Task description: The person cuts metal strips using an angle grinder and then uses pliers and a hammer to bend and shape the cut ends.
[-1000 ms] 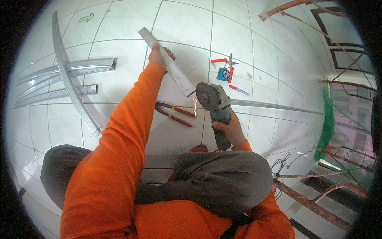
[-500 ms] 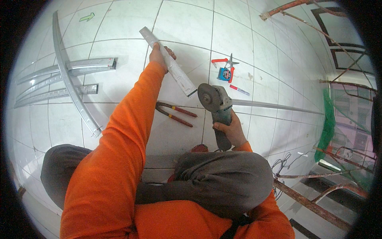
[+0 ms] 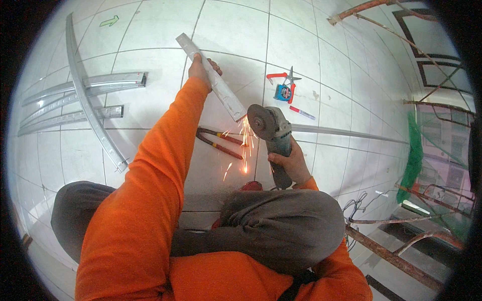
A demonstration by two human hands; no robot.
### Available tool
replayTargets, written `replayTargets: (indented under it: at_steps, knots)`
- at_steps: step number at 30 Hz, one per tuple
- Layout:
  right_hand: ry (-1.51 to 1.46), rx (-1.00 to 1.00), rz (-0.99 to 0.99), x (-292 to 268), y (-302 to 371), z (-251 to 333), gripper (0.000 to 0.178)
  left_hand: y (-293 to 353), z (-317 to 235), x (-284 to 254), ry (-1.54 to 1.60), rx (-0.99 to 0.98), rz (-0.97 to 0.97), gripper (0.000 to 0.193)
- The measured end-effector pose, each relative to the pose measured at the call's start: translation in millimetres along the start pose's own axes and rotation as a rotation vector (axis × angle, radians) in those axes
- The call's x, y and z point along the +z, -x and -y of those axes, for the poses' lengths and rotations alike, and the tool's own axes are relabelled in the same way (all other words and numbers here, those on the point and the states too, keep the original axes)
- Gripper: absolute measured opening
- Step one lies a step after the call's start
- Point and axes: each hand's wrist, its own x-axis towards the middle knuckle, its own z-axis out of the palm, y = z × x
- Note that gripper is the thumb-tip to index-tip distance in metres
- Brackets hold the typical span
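My left hand (image 3: 201, 72) is wrapped round a flat grey metal channel (image 3: 222, 95), which slants from upper left down toward the middle. In my right hand (image 3: 295, 163) is an angle grinder (image 3: 279, 142), gripped by its body. The grinder's disc (image 3: 259, 122) meets the near end of the channel, and orange sparks (image 3: 245, 135) spray downward from there. Below that end, on the tiles, lie red-handled metal snips (image 3: 223, 142), with sparks falling across their handles.
Beyond the grinder lie red-handled pliers (image 3: 290, 79), a blue tape measure (image 3: 282, 92) and a red-and-white marker (image 3: 302, 112). A long metal strip (image 3: 346, 133) runs rightward. More metal channels (image 3: 85, 108) lie crossed at left. Rusty scaffold tubes (image 3: 391, 257) and a cable (image 3: 357, 206) are at right.
The grinder's disc has come against the channel's end, moving slightly left, and sparks now fly down. My left hand and the channel have barely moved.
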Motion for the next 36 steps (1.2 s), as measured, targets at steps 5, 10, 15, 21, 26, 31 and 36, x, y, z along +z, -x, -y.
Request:
replayTargets:
  at_steps: [5, 10, 15, 21, 26, 31, 36]
  knots:
    - [0.056, -0.087, 0.03, 2, 0, 10, 0.057, -3, 2, 0, 0.047, -0.024, -0.011, 0.046]
    - [0.001, -0.036, -0.008, 10, 3, 28, 0.058, 3, 3, 1, -0.029, 0.011, -0.014, 0.046]
    - [0.048, -0.01, -0.029, 12, 1, 28, 0.06, -2, 3, 0, 0.013, -0.018, -0.033, 0.047]
    - [0.16, -0.105, -0.057, 10, -3, 18, 0.06, -7, 5, -4, 0.035, -0.045, -0.02, 0.046]
    - [0.044, -0.044, -0.017, 8, -8, 6, 0.062, -4, 5, -7, 0.049, -0.039, -0.001, 0.046]
    - [-0.253, -0.035, 0.08, 6, -11, 4, 0.065, -1, 5, -2, 0.054, -0.051, -0.016, 0.045]
    - [-0.11, -0.054, 0.042, 6, -11, 9, 0.066, -1, 4, -1, -0.02, -0.008, -0.035, 0.045]
